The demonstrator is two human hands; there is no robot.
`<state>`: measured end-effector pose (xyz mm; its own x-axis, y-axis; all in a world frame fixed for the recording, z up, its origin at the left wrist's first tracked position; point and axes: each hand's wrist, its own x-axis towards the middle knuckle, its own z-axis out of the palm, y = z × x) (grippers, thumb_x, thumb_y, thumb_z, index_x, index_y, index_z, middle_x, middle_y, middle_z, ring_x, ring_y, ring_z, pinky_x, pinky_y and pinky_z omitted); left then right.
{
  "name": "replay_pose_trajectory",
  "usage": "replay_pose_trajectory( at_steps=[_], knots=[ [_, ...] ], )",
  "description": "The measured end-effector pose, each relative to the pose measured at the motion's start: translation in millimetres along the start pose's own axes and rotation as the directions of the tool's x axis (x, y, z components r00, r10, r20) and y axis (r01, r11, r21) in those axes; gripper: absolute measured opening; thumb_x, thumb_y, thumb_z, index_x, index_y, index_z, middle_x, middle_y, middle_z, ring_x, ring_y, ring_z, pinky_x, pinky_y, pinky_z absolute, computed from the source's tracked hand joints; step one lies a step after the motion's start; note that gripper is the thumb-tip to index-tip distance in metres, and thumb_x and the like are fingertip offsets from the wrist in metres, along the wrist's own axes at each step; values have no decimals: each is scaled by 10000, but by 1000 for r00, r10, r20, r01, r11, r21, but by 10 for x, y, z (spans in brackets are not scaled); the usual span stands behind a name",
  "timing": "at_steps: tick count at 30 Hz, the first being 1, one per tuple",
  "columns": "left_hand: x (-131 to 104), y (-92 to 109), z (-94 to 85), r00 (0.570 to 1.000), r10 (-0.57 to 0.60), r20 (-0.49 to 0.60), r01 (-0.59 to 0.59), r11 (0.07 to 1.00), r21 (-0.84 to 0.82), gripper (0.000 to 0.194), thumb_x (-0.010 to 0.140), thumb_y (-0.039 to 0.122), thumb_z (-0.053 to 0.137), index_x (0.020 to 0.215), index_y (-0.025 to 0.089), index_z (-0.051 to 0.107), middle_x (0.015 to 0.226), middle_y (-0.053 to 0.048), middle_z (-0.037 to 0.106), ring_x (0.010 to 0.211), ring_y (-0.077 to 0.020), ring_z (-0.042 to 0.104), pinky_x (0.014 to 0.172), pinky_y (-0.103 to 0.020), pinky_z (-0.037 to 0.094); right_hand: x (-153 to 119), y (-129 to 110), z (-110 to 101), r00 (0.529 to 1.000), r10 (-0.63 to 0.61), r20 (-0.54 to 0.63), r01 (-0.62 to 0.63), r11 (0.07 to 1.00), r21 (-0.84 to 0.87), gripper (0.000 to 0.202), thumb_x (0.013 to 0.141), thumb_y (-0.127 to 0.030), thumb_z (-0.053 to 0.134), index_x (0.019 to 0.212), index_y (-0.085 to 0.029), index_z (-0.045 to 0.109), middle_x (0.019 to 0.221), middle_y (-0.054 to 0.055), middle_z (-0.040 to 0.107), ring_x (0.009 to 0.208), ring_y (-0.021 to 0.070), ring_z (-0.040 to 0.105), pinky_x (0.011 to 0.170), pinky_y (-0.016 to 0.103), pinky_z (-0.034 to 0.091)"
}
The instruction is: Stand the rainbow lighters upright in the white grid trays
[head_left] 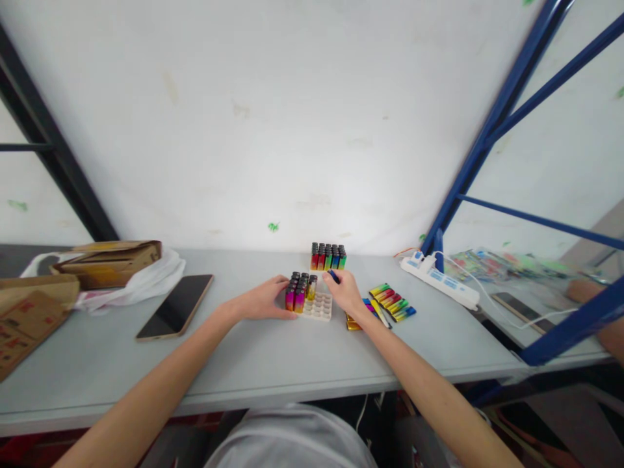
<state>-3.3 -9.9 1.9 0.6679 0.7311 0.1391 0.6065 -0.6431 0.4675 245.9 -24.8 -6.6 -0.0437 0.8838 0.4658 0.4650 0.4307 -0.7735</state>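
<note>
A small white tray [319,307] with round holes sits on the table. Upright lighters [295,296] in purple, orange and yellow with black tops fill its left part; several holes to the right are bare. My left hand [266,299] cups the left end of the tray, thumb in front and fingers behind. Above the tray's right side, my right hand [345,290] is closed on a lighter with a dark blue end [334,276]. Loose multicoloured lighters [392,300] lie beside my right wrist, some partly hidden by it.
A full block of upright lighters [328,257] stands behind the tray. To the left are a phone [176,307], cardboard boxes [112,263] and a white plastic bag [168,270]. A power strip [439,281] and a blue metal frame [480,153] are at right.
</note>
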Motion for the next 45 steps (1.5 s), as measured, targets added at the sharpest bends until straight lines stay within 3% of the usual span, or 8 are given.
replay_pose_trajectory(
  at_steps=[4, 11, 15, 21, 25, 31, 36, 45],
  knots=[
    [-5, -9, -1, 1000, 21, -1, -21, 1000, -15, 730, 718, 600, 772, 1292, 180, 608, 1361, -129, 604, 1242, -335, 574, 1117, -411, 442, 9, -2, -11, 1000, -9, 4, 9, 1000, 7, 478, 903, -558, 496, 595, -215, 368, 568, -32, 336, 593, 125, 312, 545, 264, 224],
    [-1, -31, 7, 1000, 20, -5, -20, 1000, -16, 745, 706, 606, 776, 1298, 184, 611, 1369, -127, 601, 1244, -334, 571, 1122, -412, 435, 19, 41, -21, 999, -32, -25, 31, 998, -47, 406, 891, -442, 491, 583, -220, 348, 556, -37, 329, 587, 125, 321, 553, 267, 205],
    [-3, -19, 1, 1000, 14, -3, -14, 1000, -9, 734, 710, 604, 775, 1289, 182, 616, 1361, -127, 606, 1240, -337, 573, 1123, -416, 436, 22, 39, -48, 998, -56, -23, 55, 997, -60, 425, 930, -481, 485, 612, -221, 380, 563, -36, 363, 593, 136, 350, 565, 270, 231],
    [-1, -16, 3, 1000, 4, 11, -4, 1000, -10, 749, 713, 597, 775, 1301, 167, 600, 1363, -143, 593, 1250, -340, 564, 1129, -431, 428, 1, -47, -147, 986, -100, 131, 106, 994, -38, 364, 1004, -534, 428, 790, -242, 465, 660, -13, 503, 609, 167, 470, 602, 276, 336],
    [1, -21, 9, 1000, -3, 4, 3, 1000, -17, 745, 708, 587, 779, 1298, 168, 603, 1362, -142, 597, 1240, -346, 572, 1120, -430, 438, -4, -81, -203, 953, -232, 193, 249, 966, -68, 369, 1011, -527, 424, 807, -233, 510, 821, 39, 563, 773, 189, 534, 677, 277, 397],
    [-5, -19, 7, 1000, 14, -8, -14, 1000, -26, 715, 708, 596, 773, 1275, 187, 624, 1349, -126, 610, 1238, -339, 575, 1113, -421, 446, -18, -89, -247, 913, -231, 335, 292, 945, -144, 484, 998, -537, 466, 630, -222, 464, 576, -16, 500, 557, 142, 418, 578, 274, 306],
    [-4, -2, 1, 1000, 12, 1, -12, 1000, -13, 724, 711, 580, 781, 1288, 178, 611, 1362, -138, 599, 1244, -338, 569, 1121, -429, 438, -41, -70, -222, 899, -177, 400, 232, 968, -92, 457, 979, -524, 513, 635, -223, 517, 642, 21, 657, 556, 160, 516, 549, 273, 325],
    [-6, -19, 8, 999, 28, -20, -28, 1000, -1, 707, 709, 587, 780, 1277, 196, 621, 1337, -118, 618, 1220, -336, 583, 1108, -423, 448, -34, -2, -128, 864, -284, 417, 395, 894, -210, 334, 961, -455, 595, 718, -226, 607, 614, -1, 572, 538, 148, 455, 560, 270, 277]
  ],
)
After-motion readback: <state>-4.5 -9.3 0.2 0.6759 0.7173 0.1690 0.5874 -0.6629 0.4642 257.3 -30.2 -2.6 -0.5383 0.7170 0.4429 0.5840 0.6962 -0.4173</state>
